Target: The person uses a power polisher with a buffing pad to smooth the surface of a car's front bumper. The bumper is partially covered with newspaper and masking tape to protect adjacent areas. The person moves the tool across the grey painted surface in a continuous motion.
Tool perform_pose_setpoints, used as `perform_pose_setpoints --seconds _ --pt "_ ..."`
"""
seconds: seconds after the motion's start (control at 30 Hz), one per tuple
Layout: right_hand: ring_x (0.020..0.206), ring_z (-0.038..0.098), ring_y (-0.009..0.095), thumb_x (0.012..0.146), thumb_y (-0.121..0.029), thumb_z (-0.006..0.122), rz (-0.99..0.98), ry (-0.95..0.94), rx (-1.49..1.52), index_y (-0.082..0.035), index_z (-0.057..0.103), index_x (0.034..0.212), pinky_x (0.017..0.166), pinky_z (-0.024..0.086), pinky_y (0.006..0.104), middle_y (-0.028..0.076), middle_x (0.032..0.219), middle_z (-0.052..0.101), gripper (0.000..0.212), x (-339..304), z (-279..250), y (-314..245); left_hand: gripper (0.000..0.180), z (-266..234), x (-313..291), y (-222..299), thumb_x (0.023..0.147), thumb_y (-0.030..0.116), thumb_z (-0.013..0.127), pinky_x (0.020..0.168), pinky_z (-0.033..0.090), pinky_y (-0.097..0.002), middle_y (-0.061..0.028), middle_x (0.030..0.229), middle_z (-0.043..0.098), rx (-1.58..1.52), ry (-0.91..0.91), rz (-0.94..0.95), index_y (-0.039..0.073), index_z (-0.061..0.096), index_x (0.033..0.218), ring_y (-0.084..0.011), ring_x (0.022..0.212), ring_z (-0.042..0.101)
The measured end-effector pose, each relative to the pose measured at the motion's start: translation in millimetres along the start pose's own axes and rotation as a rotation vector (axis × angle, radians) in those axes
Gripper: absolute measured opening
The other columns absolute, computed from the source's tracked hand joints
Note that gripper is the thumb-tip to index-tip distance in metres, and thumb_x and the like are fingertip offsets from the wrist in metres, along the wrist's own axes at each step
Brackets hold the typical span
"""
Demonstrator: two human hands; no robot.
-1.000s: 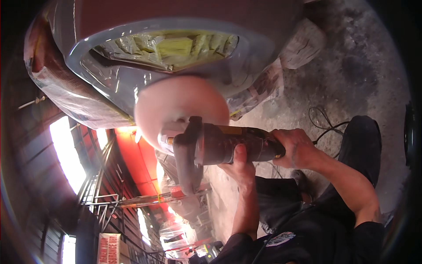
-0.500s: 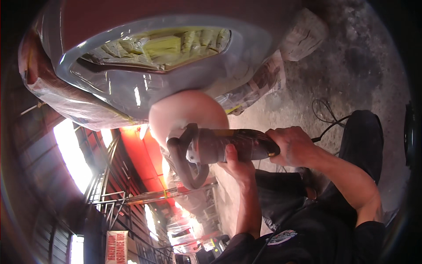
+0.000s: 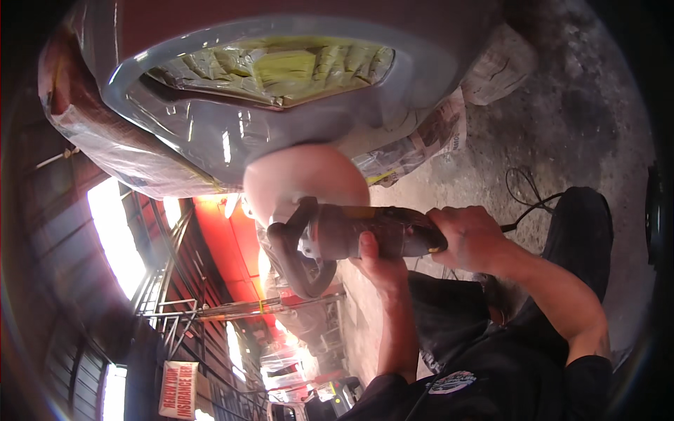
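Note:
A dark electric polisher (image 3: 344, 228) with a loop-shaped front handle (image 3: 291, 263) lies across both my hands. Its round pinkish pad (image 3: 305, 175) meets the glossy grey car bumper (image 3: 239, 133); the pad's edge looks blurred. My left hand (image 3: 379, 263) grips the polisher's body from beneath, thumb up along its side, the other fingers mostly hidden. Around the rear end of the tool wraps my right hand (image 3: 470, 238). Behind it trails the black power cord (image 3: 530, 210). An opening in the bumper is covered with yellowish masking (image 3: 281, 70).
Newspaper masking (image 3: 428, 137) and plastic sheeting (image 3: 133, 158) border the bumper. The cord loops over the stained concrete floor (image 3: 576, 105) near my bent knee (image 3: 583, 224). Metal framing (image 3: 175, 316), a red panel (image 3: 228, 238) and a red-lettered sign (image 3: 177, 389) stand in the background.
The bumper and its masked opening have shifted slightly right in view. The polisher stays in both hands, with its pad against the bumper, almost unmoved in view.

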State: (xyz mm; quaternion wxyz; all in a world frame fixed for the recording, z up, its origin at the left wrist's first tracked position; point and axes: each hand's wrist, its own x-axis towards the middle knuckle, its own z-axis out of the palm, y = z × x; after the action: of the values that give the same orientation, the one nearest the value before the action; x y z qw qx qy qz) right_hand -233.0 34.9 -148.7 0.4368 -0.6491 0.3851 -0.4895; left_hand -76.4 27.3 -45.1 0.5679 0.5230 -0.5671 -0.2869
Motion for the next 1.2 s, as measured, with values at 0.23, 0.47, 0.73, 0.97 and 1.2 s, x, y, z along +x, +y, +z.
perform_pose_setpoints --seconds 0.23,0.47,0.73,0.97,1.2 --pt "0.081 0.07 0.036 0.074 -0.027 0.082 -0.02 0.148 0.067 -0.006 0.056 0.108 0.07 0.056 0.0467 0.014 0.09 0.067 0.048 -9 -9 -36 0.082 13 12 40 0.084 0.04 0.077 0.081 0.062 -0.0434 -0.0203 0.118 0.062 -0.11 -0.156 0.003 -0.002 0.04 0.143 -0.033 0.096 0.071" --pt "0.077 0.069 0.032 0.07 -0.024 0.085 -0.064 0.208 -0.034 -0.004 0.053 0.108 0.066 0.056 0.0444 0.013 0.086 0.064 0.053 -9 -37 -73 0.084 28 19 72 0.084 0.048 0.075 0.095 0.059 -0.0502 -0.0197 0.122 0.063 -0.201 -0.201 -0.021 -0.001 0.042 0.144 -0.0383 0.104 0.069" --pt "0.078 0.068 0.031 0.069 -0.025 0.088 -0.045 0.096 -0.098 -0.003 0.053 0.107 0.063 0.054 0.0434 0.014 0.086 0.063 0.056 -15 -56 -89 0.084 21 15 71 0.086 0.052 0.071 0.096 0.057 -0.0525 -0.0196 0.126 0.061 -0.26 -0.162 -0.091 0.0 0.042 0.145 -0.0397 0.112 0.066" --pt "0.076 0.067 0.032 0.07 -0.024 0.087 -0.046 0.288 -0.102 -0.001 0.053 0.108 0.063 0.054 0.0434 0.015 0.086 0.063 0.056 -39 -69 -102 0.087 65 8 95 0.087 0.063 0.061 0.083 0.058 -0.0487 -0.0188 0.119 0.064 -0.07 -0.3 0.074 0.0 0.043 0.145 -0.0373 0.096 0.07" --pt "0.081 0.068 0.032 0.071 -0.023 0.087 -0.013 0.06 -0.16 -0.002 0.053 0.107 0.068 0.055 0.0426 0.015 0.089 0.064 0.055 -17 -70 -104 0.09 41 10 80 0.082 0.054 0.075 0.095 0.058 -0.047 -0.0195 0.128 0.058 -0.29 -0.105 -0.118 -0.001 0.041 0.145 -0.0381 0.107 0.067"
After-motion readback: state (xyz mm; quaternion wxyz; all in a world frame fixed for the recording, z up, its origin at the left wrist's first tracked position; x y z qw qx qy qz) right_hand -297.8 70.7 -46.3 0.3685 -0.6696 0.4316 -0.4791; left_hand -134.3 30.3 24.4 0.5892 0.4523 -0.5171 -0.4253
